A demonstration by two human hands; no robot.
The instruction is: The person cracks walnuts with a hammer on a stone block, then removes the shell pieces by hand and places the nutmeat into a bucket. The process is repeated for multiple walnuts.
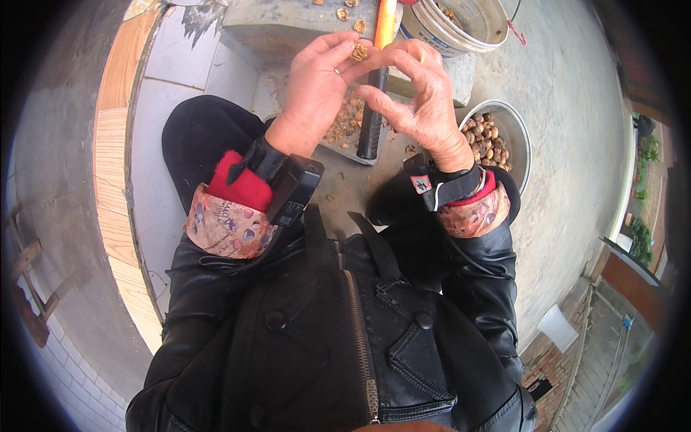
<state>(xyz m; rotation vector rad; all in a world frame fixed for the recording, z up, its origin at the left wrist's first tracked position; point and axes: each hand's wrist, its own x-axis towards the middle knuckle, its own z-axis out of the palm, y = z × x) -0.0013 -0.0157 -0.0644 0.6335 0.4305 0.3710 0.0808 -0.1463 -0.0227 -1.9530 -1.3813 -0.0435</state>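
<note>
My left hand [318,81] pinches a walnut kernel [359,52] between thumb and fingers. My right hand [418,89] meets it from the right, a fingertip close against the kernel, its thumb held apart below. Whether the right fingers grip anything is unclear. Behind the hands lies a hammer with a yellow and black handle [372,119]; its head is out of view. The handle's black end rests over a shallow tray [351,156] of broken walnut shells [345,124]. Shell pieces [343,14] also lie on a concrete block [280,16].
A metal basin [521,129] of whole walnuts [488,137] stands at the right by my knee. A white plastic bucket [432,32] with some shell or nut pieces inside is at the top right. Tiles and a wood-patterned edge [116,162] run along the left.
</note>
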